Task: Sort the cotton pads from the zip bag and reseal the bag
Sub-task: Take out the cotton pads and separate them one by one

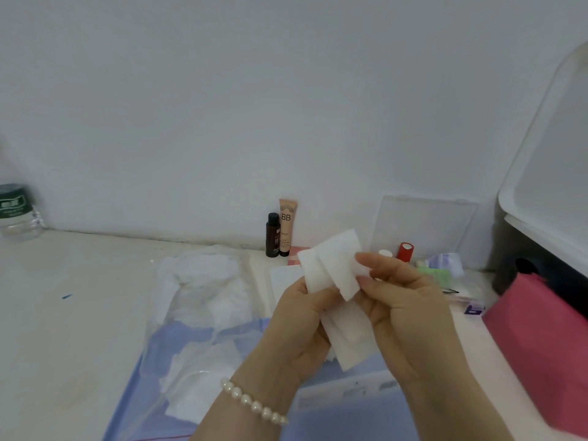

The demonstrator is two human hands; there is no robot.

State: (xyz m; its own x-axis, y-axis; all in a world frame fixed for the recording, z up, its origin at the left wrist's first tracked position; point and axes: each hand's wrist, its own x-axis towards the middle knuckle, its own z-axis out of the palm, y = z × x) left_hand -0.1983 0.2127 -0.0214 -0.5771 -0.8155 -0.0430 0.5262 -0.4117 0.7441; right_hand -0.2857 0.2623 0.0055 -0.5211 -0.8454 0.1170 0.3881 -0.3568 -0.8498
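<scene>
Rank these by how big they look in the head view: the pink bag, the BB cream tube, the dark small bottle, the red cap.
1. Pink bag, largest, though nearness to the camera enlarges it.
2. BB cream tube.
3. Dark small bottle, shorter than the tube beside it.
4. Red cap, smallest.

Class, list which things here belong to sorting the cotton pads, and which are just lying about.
Belong to the job:
cotton pads, held by left hand and right hand
zip bag

Lying about:
BB tube
dark bottle
red cap
pink bag
</scene>
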